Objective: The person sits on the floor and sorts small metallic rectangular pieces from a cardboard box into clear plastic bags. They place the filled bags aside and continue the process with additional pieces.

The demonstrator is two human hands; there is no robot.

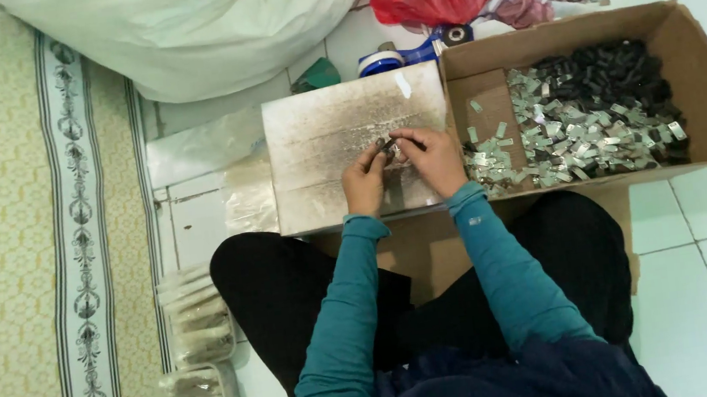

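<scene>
A patterned mat (38,234) lies far left. Over a stained board (320,140), the left hand (364,181) and right hand (430,157) pinch one small dark piece (386,143) together. Beside them, a cardboard box (695,80) holds silvery clips (559,135).

Both hands meet at the middle of the frame.

The left hand (366,181) and right hand (430,158) sit close together, fingertips pinched and touching. Both forearms, in teal sleeves, reach up from the lower centre and angle inward towards each other. Black-clad knees spread to either side below.
</scene>
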